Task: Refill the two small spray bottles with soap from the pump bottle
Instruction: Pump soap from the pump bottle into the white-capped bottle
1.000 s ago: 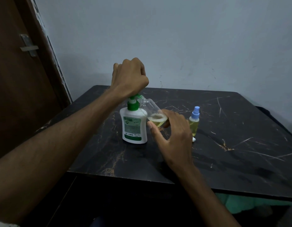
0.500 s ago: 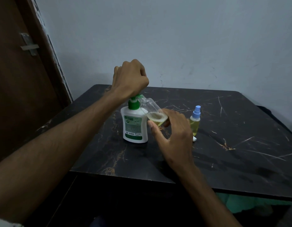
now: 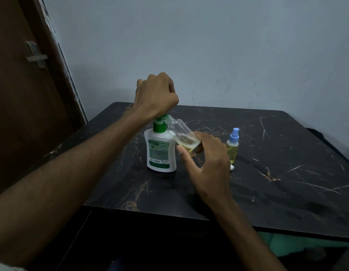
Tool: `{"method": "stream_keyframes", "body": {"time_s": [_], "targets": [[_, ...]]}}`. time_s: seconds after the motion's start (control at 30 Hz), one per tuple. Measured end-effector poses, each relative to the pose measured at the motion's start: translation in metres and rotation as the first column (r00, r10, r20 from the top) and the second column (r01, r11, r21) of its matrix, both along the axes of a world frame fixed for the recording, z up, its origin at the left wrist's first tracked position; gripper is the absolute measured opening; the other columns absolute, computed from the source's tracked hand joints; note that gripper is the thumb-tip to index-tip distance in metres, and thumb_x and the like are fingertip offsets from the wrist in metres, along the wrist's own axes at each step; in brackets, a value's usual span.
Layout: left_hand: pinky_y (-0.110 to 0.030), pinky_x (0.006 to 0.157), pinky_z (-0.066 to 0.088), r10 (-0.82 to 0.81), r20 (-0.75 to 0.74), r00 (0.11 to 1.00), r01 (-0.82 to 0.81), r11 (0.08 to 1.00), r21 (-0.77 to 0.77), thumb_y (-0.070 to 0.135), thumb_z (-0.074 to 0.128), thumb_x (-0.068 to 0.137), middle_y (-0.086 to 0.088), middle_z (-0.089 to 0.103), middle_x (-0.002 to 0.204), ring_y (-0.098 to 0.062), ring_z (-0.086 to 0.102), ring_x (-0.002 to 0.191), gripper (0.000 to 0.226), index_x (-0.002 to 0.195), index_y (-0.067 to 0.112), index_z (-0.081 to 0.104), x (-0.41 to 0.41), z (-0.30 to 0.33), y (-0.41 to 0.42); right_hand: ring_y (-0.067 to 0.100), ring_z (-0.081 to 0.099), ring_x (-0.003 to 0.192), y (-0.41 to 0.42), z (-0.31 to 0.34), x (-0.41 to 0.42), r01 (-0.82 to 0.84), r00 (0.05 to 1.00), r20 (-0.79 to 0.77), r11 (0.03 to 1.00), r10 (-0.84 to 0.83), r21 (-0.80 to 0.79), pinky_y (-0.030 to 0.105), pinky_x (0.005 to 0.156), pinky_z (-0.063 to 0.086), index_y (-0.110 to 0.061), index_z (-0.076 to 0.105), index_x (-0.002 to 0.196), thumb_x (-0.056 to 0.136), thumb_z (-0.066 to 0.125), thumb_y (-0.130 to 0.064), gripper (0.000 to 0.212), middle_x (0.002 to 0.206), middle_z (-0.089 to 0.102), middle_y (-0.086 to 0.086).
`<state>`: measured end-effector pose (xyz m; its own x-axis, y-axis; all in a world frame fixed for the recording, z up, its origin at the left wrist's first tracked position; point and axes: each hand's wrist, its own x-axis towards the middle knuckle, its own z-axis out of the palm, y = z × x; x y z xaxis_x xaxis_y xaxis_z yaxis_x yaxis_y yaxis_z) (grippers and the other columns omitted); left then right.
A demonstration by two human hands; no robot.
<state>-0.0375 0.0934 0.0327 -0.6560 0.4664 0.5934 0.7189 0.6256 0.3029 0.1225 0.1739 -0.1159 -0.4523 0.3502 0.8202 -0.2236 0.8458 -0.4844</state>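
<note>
Nearest, the right hand [image 3: 205, 163] grips the open spray bottle [image 3: 182, 134], tilted, barely filled, at the nozzle. At 9 o'clock, the clenched left hand [image 3: 156, 94] presses the pump bottle [image 3: 161, 153] on the desk [image 3: 287, 173]. At 3 o'clock, the capped spray bottle [image 3: 233, 147] looks full.

A single head-worn wide-angle view looks forward and down from above and behind both forearms, which run in from the bottom corners toward the right hand [image 3: 206, 163] and left hand [image 3: 156, 94]. It sits close, with the dark table [image 3: 287, 192] spreading beyond and to the right of the hands, the wall behind them and a door to their left
</note>
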Motion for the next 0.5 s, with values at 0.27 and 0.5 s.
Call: {"method": "stream_keyframes", "body": {"time_s": [0.27, 0.5], "targets": [[-0.052, 0.094, 0.055, 0.004, 0.004, 1.000, -0.004, 1.000, 0.010, 0.015, 0.057, 0.071, 0.000, 0.077, 0.083, -0.019, 0.067, 0.077, 0.028, 0.085, 0.015, 0.081, 0.0008, 0.0005, -0.0003, 0.012, 0.056, 0.087, 0.0002, -0.0003, -0.0009, 0.001, 1.000, 0.008, 1.000, -0.001, 0.001, 0.041, 0.082, 0.047, -0.017, 0.068, 0.119, 0.097, 0.072, -0.044, 0.035, 0.099, 0.064, -0.008], [-0.052, 0.097, 0.054, 0.005, -0.010, 1.000, -0.005, 1.000, -0.010, 0.019, 0.056, 0.071, 0.001, 0.076, 0.082, -0.019, 0.067, 0.076, 0.027, 0.084, 0.016, 0.080, -0.0006, 0.0050, 0.0004, 0.011, 0.056, 0.087, -0.0004, 0.0009, 0.0004, -0.004, 1.000, -0.022, 1.000, 0.004, -0.009, 0.043, 0.081, 0.049, -0.017, 0.067, 0.120, 0.097, 0.071, -0.044, 0.035, 0.099, 0.064, -0.008]]}}
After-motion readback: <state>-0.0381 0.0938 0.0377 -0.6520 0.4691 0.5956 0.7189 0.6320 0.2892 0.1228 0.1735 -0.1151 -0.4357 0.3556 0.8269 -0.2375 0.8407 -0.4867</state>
